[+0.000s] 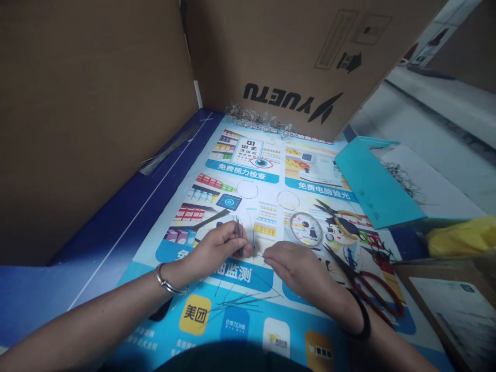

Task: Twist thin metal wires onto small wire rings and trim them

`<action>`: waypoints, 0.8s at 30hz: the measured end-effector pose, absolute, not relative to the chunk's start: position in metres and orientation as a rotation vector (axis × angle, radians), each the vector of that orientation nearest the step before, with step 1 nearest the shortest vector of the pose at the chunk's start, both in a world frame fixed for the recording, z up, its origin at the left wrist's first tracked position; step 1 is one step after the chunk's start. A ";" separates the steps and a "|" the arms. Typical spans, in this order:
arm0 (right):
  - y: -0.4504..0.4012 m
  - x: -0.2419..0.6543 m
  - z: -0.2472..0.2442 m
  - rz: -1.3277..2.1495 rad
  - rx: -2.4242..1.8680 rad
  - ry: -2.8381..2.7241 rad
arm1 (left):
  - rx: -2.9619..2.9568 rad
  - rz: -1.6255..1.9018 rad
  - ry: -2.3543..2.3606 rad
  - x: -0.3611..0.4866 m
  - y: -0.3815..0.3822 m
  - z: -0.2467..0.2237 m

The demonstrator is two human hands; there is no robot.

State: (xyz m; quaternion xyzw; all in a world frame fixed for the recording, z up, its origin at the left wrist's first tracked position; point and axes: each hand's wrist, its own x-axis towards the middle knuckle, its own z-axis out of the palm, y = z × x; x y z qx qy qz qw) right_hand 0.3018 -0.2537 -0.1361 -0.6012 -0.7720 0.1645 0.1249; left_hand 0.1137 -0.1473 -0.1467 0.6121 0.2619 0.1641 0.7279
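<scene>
Dark thin wire strands [239,233] stand in a bunch, clamped in left hand [219,248] fingers, over middle of printed blue-and-white poster [267,206] on worktop [127,206]; probably bunched so single strands pull out easily. Right hand [294,263], apart but near, fingertips pinched together; can't tell if a strand is between them. Loose dark strands [236,300] lie toward worktop's near edge, likely for short reach. Red-handled scissors [351,271] lie beside right forearm, seemingly within reach. Teal card [380,191] sits at right edge. Clear tangled pile [258,116] lies against brown cardboard panel [271,51], far edge, presumably to leave working room.
</scene>
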 end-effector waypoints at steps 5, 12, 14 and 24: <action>-0.255 0.300 -0.140 0.437 -1.675 -2.381 | 1.185 0.298 0.500 0.114 -0.145 -0.148; -0.254 0.299 -0.141 0.486 -1.684 -2.352 | 1.144 0.324 0.483 0.113 -0.142 -0.152; -0.254 0.297 -0.142 0.516 -1.735 -2.316 | 1.148 0.354 0.514 0.114 -0.142 -0.154; -0.257 0.291 -0.148 0.607 -1.793 -2.177 | 1.169 0.359 0.613 0.114 -0.146 -0.147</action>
